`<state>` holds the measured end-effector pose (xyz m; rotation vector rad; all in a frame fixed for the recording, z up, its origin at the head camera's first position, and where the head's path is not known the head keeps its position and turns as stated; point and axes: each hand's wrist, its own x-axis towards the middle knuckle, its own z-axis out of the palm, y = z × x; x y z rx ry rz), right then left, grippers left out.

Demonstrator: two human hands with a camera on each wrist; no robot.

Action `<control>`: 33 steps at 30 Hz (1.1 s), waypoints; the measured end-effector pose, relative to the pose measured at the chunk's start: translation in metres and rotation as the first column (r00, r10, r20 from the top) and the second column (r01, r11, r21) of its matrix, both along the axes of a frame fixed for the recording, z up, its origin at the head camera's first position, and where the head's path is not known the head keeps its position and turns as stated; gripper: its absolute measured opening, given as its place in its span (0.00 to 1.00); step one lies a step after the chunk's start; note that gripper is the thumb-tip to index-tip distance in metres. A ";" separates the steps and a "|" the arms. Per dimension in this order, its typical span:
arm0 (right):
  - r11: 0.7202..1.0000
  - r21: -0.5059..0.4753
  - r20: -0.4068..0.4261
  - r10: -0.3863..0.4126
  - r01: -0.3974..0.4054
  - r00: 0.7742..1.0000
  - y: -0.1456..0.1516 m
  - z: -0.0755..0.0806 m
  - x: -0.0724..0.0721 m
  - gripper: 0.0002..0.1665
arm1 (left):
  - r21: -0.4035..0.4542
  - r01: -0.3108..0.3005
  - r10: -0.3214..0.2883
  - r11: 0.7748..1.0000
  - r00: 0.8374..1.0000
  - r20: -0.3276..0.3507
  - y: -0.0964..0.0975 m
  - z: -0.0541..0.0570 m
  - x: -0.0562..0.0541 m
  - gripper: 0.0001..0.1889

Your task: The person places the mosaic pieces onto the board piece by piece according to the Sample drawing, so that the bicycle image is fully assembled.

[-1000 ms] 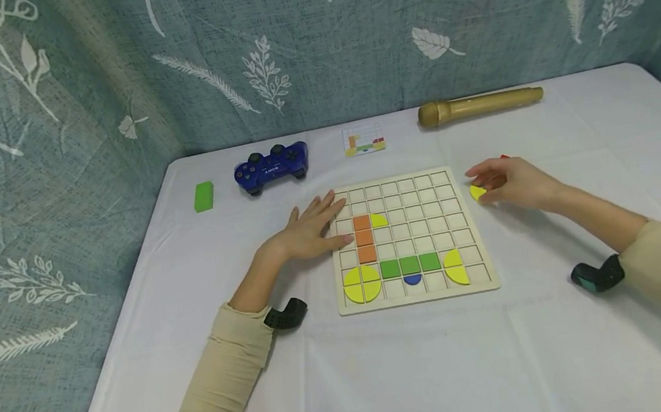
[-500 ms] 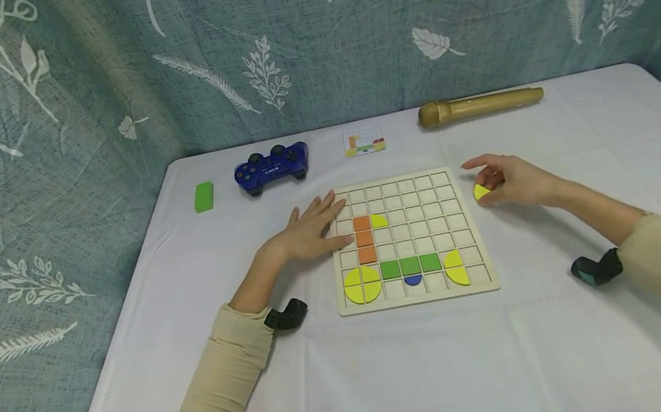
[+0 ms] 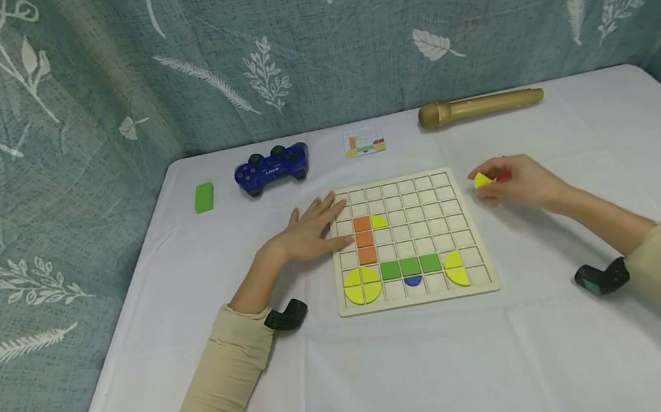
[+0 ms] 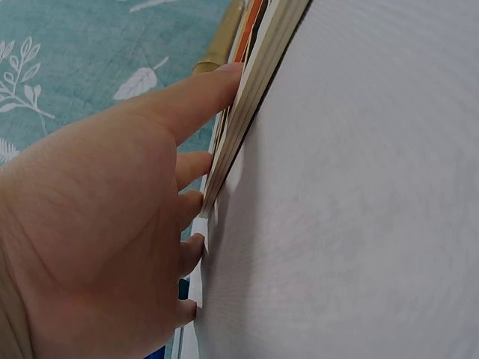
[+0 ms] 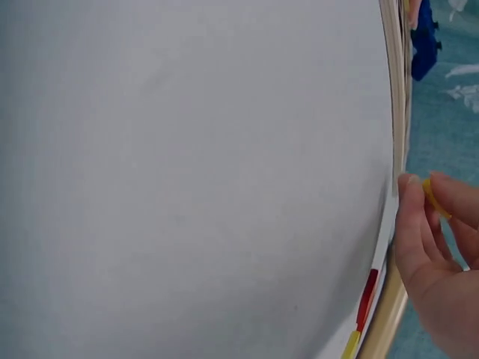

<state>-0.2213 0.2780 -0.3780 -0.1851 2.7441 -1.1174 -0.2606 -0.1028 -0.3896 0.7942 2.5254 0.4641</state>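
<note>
My right hand (image 3: 520, 181) pinches a yellow quarter-circle tile (image 3: 482, 180) between thumb and fingers, just right of the wooden grid board (image 3: 427, 301). In the right wrist view the same yellow tile (image 5: 432, 196) shows between the fingertips. A red tile (image 5: 367, 299) lies on the table near that hand. With fingers spread, my left hand (image 3: 306, 232) rests on the board's left edge. Set in the grid are orange squares (image 3: 364, 238), green squares (image 3: 410, 265), a blue half circle (image 3: 413, 281), a yellow circle (image 3: 355, 294), a yellow half circle (image 3: 455, 268) and a yellow quarter circle (image 3: 378, 221).
Behind the board lie a pattern card (image 3: 364, 141), a blue game controller (image 3: 272, 168) and a gold microphone (image 3: 481, 107). Green tiles (image 3: 204, 197) sit at the far left. Another yellow piece (image 5: 350, 345) lies beside the red tile. A leaf-patterned curtain (image 3: 312, 45) closes off the back.
The yellow quarter-circle tile has turned and shifted slightly up in my right fingers, whose index finger has bent down onto it. My left hand has stayed still on the board.
</note>
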 end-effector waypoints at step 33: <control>0.987 -0.150 0.117 0.081 -0.063 0.990 -0.006 0.000 0.018 0.27 | 0.002 -0.009 0.009 1.000 1.000 0.006 0.002 0.001 0.000 0.42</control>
